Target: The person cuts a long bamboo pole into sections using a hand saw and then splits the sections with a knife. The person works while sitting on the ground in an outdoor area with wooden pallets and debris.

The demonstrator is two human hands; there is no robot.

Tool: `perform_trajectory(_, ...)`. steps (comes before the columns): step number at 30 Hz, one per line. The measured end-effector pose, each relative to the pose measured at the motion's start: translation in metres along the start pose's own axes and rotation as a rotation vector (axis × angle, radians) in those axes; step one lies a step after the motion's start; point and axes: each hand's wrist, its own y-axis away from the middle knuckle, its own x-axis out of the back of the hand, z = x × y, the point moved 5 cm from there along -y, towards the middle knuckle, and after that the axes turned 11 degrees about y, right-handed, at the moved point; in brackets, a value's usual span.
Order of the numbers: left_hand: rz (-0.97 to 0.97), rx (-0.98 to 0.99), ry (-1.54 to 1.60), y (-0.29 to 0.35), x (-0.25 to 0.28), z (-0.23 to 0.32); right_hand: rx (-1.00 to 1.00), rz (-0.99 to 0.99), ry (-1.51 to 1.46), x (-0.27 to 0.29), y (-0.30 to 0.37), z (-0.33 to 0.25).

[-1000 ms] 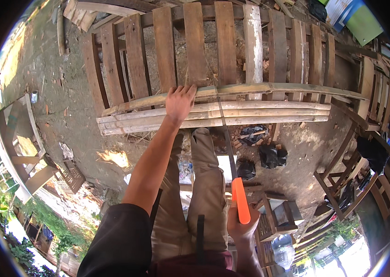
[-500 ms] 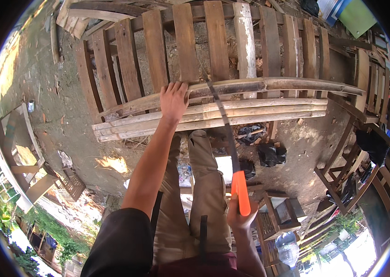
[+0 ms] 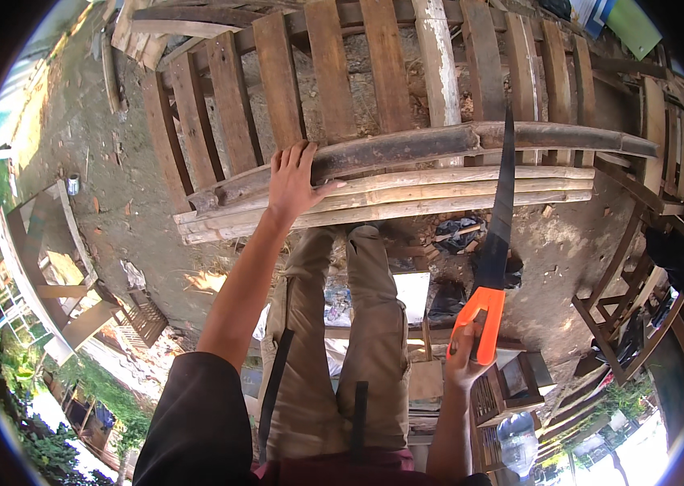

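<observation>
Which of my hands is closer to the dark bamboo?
Your left hand rests on the dark bamboo; your right hand, gripping the orange saw handle, is apart, nearer your body.

Smooth plastic saw handle (image 3: 489, 320), matt metal blade (image 3: 501, 202), rough bamboo pole (image 3: 407, 149), weathered wooden slats (image 3: 331, 65), creased cloth trousers (image 3: 374, 340)

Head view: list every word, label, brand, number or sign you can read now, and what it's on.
No text is readable in this view.
Saw in the right hand: no legible marking.
Blue, white and green panel, top right: any print too small.
Clear plastic bottle, lower right: no legible label.
</observation>
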Motion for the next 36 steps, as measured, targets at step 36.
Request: perform_trajectory(36,-0.892,0.207,0.081,0.012,-0.009,0.019,0.925,-0.091,0.757,-0.232,-0.218,-0.047)
